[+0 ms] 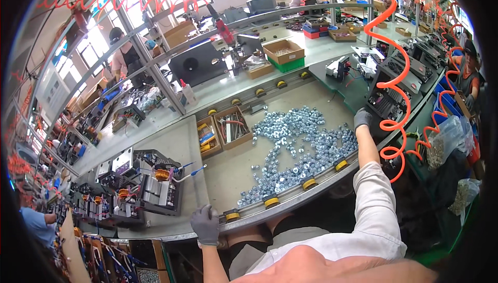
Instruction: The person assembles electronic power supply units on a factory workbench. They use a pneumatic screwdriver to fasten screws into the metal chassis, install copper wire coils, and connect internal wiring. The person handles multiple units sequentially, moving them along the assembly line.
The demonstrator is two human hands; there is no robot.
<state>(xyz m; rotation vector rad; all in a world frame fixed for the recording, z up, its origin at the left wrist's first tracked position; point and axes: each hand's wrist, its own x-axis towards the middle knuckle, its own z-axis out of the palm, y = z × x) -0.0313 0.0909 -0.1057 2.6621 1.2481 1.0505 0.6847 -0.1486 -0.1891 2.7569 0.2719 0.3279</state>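
The left hand (205,225) curls beside the near rail (290,200) and the right hand (362,118) is at the right-hand black chassis (383,101), any grip impossible to tell, with metal fasteners (332,145) heaped between, probably for easy reach.

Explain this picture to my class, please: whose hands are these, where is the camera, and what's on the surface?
These are a person's own hands, in grey gloves. The one picture comes from a fisheye camera on the head, looking down, so straight edges bend. On the work surface lies a pile of small metal parts, beside an open cardboard box of tools. The left hand is at the near edge; the right hand is beside a black metal unit. Whether either holds anything can't be made out.
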